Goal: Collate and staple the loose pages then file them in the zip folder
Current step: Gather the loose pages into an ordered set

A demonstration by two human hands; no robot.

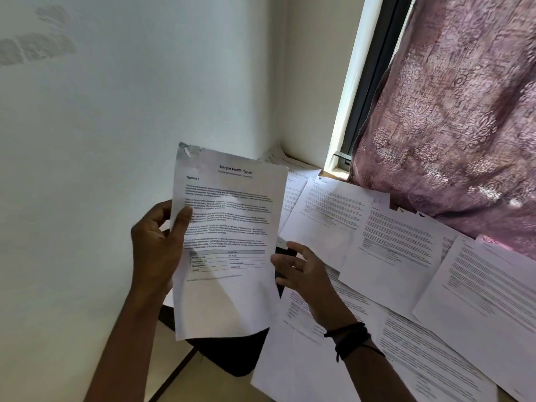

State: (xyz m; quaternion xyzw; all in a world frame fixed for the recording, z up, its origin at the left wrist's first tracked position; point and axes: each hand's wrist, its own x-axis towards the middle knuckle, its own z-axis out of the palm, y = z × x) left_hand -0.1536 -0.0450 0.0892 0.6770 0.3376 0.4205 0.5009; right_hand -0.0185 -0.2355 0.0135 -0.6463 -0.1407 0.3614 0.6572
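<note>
Page pick-up during collation. The left hand [158,245] holds one printed sheet [229,216], headed as a sample health report, upright above the worktop [208,384]; the thumb lies on the printed face at the left edge and the fingers [162,216] curl behind it, grasping the sheet. The right hand [301,274] hovers at the lower right edge with its fingers released and loosely spread; whether the thumb touches the paper cannot be told. The other loose pages [391,250] lie overlapping on the worktop to the right, below a patterned curtain [452,117]. A dark flat object [232,355] lies under the raised sheet; whether it is the zip folder cannot be told, and no stapler shows. Likely hazards: the one-sided hold lets the sheet sag and crease; its grey, crumpled top-left corner [188,150] may tear further or refuse a clean staple; reaching across the overlapped pages could drag them out of order or off the edge, and look-alike pages invite a wrong sequence.
</note>
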